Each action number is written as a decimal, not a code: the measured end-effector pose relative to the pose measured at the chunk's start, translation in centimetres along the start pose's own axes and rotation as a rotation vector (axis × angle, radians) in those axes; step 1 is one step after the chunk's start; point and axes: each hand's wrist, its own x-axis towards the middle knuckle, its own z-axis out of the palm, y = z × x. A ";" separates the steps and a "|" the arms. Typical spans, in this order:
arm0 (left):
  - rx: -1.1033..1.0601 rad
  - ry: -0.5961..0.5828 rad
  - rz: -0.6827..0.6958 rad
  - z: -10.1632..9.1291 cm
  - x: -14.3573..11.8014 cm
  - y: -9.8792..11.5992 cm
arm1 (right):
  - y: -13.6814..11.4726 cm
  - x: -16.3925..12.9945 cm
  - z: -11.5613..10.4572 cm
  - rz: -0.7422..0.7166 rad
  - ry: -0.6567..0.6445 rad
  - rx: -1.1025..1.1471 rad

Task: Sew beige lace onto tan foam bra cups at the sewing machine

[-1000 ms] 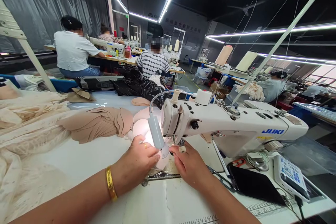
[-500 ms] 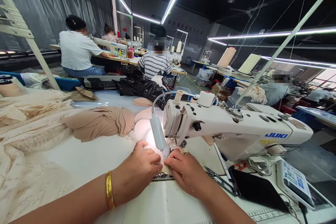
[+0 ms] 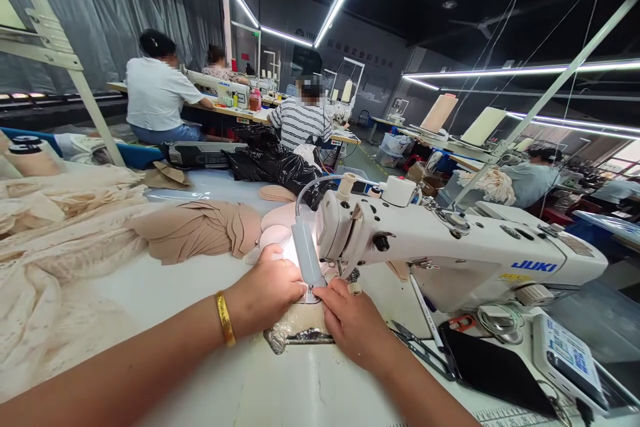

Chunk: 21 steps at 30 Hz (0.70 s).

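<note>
A white sewing machine [image 3: 450, 240] stands in front of me, its small lamp [image 3: 307, 257] lighting the needle area. My left hand [image 3: 270, 290] is closed at the left of the needle, fingertips pressed on pale fabric [image 3: 311, 296]. Across from it, my right hand [image 3: 355, 320] pinches the fabric's right edge beside the presser foot, index finger pointing left. Most of the fabric is hidden by the hands and lamp glare. Light pink cup pads [image 3: 276, 233] lie just behind my left hand. To their left is a fanned pile of tan pads [image 3: 200, 230].
Cream lace fabric [image 3: 65, 240] covers the table's left side. Right of my hand lie scissors [image 3: 423, 350], a black tablet-like slab [image 3: 500, 367] and a white box-shaped device [image 3: 570, 360]. A black plastic bag [image 3: 280, 163] sits behind the table. Several people work at machines beyond.
My left hand has moved slightly back and away from the table's near edge, uncovering more of the metal plate by the needle. My right hand stays nearly in place. The view has shifted slightly.
</note>
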 end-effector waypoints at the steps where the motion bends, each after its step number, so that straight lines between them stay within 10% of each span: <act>1: 0.007 0.027 0.007 -0.2 0.0 -0.3 | 0.0 0.0 0.0 0.004 -0.003 -0.004; 7: -0.047 0.042 -0.383 -1.0 -1.4 -2.8 | -0.1 -0.2 -0.3 -0.013 0.020 -0.005; 15: -0.084 -0.293 -0.289 -2.0 -1.8 0.4 | -0.3 0.2 -0.6 -0.024 0.054 0.002; 21: -0.096 -0.137 -0.167 0.3 -1.1 1.7 | -0.4 0.3 -0.8 -0.011 0.046 0.016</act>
